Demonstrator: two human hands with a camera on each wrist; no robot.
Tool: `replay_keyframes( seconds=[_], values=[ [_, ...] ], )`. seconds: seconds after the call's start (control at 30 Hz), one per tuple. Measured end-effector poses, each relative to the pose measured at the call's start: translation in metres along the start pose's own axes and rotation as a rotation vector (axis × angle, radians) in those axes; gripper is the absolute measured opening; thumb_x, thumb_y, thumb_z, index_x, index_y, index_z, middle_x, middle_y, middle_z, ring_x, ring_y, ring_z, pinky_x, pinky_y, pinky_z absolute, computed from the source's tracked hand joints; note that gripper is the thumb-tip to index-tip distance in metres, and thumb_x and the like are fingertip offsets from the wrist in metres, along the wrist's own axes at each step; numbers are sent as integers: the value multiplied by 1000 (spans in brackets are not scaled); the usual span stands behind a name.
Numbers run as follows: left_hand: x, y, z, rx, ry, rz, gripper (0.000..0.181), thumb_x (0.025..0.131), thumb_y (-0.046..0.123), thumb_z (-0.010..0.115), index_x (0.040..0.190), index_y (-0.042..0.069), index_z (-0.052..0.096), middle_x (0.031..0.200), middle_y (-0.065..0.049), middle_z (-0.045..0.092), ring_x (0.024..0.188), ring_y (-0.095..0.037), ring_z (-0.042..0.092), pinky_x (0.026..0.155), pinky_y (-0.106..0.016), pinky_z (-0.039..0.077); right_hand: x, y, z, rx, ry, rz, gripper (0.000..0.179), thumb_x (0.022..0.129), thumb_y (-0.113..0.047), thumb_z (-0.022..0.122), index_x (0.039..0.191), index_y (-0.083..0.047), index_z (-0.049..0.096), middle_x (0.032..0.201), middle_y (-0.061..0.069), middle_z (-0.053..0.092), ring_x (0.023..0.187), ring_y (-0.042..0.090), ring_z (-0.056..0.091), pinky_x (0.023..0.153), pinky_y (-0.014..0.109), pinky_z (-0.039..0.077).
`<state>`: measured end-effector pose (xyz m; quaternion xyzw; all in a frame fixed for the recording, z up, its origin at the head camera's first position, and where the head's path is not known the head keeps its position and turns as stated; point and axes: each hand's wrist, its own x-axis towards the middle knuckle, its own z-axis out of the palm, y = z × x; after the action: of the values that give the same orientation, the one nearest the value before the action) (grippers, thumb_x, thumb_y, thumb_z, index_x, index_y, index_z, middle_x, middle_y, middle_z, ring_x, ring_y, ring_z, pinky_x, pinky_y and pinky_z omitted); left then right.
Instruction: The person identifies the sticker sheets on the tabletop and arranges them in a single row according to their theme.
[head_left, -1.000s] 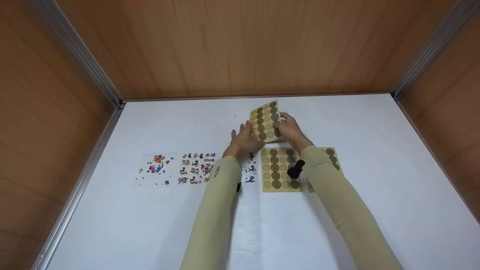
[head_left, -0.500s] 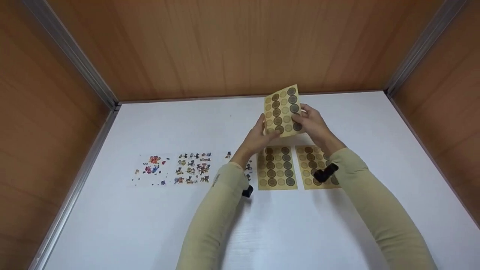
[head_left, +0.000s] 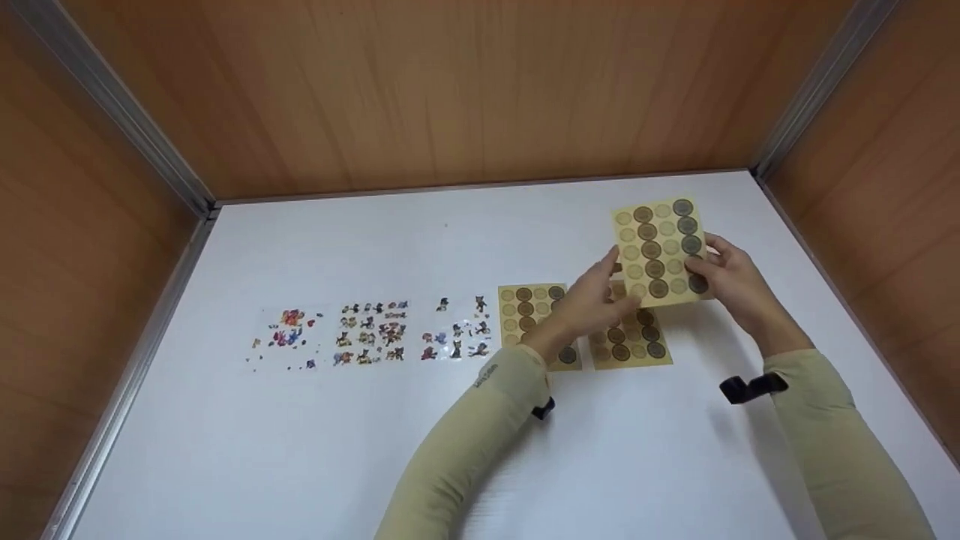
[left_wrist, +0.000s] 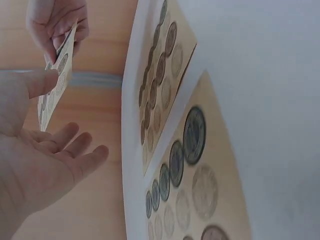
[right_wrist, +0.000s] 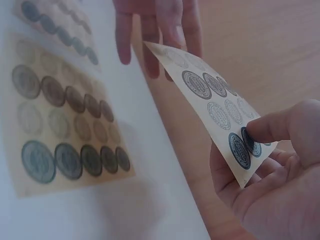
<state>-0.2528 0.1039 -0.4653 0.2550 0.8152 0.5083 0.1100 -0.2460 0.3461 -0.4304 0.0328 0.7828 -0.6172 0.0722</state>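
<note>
My right hand (head_left: 739, 289) pinches the right edge of a tan sticker sheet (head_left: 660, 247), thumb on its front and fingers behind. Rows of round seal stickers, pale and dark, cover this sheet, which is held tilted above the table. At its lower left corner is my left hand (head_left: 589, 304), with the thumb over the front. In the left wrist view, that hand's fingers (left_wrist: 82, 150) are spread and fairly straight, apart from the thumb. Below lie two matching sheets side by side: a left one (head_left: 514, 300) partly hidden by my left hand, and a right one (head_left: 630, 358).
Three clear sheets with small colourful cartoon stickers lie in a row to the left: a left one (head_left: 289, 330), a middle one (head_left: 367, 334) and a right one (head_left: 457, 330). Wooden panels (head_left: 450, 97) enclose the white table (head_left: 337, 450) at the back and sides.
Both hands have lifted the sticker sheet and carried it to the right, over the right tan sheet. The left hand has uncovered the third clear sheet. The view has shifted slightly.
</note>
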Motion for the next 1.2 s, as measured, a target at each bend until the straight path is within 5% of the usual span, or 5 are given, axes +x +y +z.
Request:
replay_keyframes(
  seconds=[0.2,0.47,0.73,0.97,1.2],
  values=[
    [-1,12,41,376,-98,-30,105,90,28,79,164,9,7,159,-6,38,140,-14,40,114,-21,32,-22,34,-31,-59,-7,57,75,107,-22,54,164,-14,7,104,-12,69,92,9,70,77,25,58],
    [3,20,74,795,-175,-75,97,92,53,70,161,6,20,160,-7,34,150,-25,26,124,-39,17,-26,63,-48,-201,4,90,77,106,-21,54,163,-6,5,101,-7,68,86,5,68,72,22,57],
    [9,20,94,939,-212,-132,100,91,71,56,161,8,23,163,-8,23,153,-27,14,125,-45,13,-31,77,-46,-453,-22,67,83,107,-39,48,160,5,0,118,27,63,85,11,66,72,23,54],
    [10,19,99,948,-233,-154,95,91,73,54,160,12,28,164,-7,21,154,-26,12,124,-50,13,-38,79,-46,-683,13,68,90,106,-54,40,156,13,4,146,44,34,132,56,40,109,68,31],
    [14,20,97,920,-271,-183,94,91,74,52,160,15,30,165,-5,20,154,-23,11,125,-47,11,-37,82,-46,-793,16,59,90,106,-54,36,154,15,6,147,47,25,133,65,31,107,72,30]
  ],
)
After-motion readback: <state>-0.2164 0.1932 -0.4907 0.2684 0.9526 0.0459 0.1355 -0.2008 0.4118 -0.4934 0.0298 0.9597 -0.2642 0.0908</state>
